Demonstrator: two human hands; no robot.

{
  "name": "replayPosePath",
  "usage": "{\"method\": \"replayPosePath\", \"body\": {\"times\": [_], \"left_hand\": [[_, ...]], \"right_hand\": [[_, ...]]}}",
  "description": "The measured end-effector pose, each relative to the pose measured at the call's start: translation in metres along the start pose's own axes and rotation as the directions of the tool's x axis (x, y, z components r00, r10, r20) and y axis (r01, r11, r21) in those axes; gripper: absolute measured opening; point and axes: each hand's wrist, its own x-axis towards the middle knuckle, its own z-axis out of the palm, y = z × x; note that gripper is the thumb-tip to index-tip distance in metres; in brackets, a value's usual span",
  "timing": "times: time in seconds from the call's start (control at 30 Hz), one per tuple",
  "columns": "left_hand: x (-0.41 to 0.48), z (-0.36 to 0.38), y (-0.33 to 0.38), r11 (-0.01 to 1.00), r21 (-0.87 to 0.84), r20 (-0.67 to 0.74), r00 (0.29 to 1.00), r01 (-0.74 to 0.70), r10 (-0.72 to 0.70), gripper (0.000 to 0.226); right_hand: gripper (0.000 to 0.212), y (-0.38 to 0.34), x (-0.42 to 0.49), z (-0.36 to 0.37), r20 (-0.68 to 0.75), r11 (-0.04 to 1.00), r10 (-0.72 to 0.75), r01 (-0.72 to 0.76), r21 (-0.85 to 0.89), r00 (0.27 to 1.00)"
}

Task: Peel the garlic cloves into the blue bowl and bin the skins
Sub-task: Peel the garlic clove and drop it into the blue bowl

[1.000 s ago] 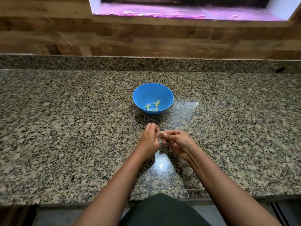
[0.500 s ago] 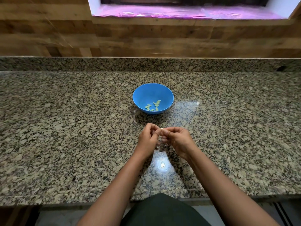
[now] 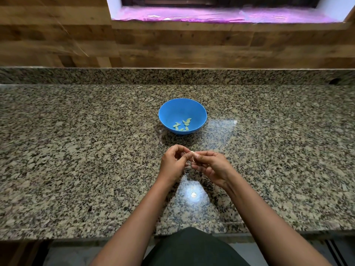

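Pale and mostly hidden, a garlic clove (image 3: pixel 192 154) is held between the fingertips of both hands above the middle of the counter (image 3: pixel 76 150), nearer its front edge than its back. It is pinched from one side by the curled fingers of the left hand (image 3: pixel 172 165) and from the other by the thumb and forefinger of the right hand (image 3: pixel 212 167) — how much skin covers it cannot be told. Just beyond the hands, toward the back edge, a blue bowl (image 3: pixel 169 112) is set upright on the speckled granite; several peeled cloves (image 3: pixel 182 124) are gathered at its bottom. A bright patch of reflected light (image 3: pixel 193 194) is seen on the stone between the forearms. Behind the counter a wooden wall (image 3: pixel 172 45) is seen, and higher up a purple sheet (image 3: pixel 211 16).
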Motion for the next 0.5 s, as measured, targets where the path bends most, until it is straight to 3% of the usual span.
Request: {"method": "replayPosePath", "body": {"times": [0.33,0.5], "left_hand": [[0.0005,0.0065,-0.0029,0.990,0.140,-0.004,0.999,-0.037,0.038,0.029],[-0.0012,0.0060,-0.0005,0.977,0.199,0.082,0.995,-0.074,0.058,0.018]], "right_hand": [[0.005,0.0042,0.0009,0.0046,-0.035,1.000,0.026,-0.026,0.010,0.999],[0.011,0.0075,0.0016,0.0049,-0.050,0.996,0.055,-0.051,0.067,0.997]]}}
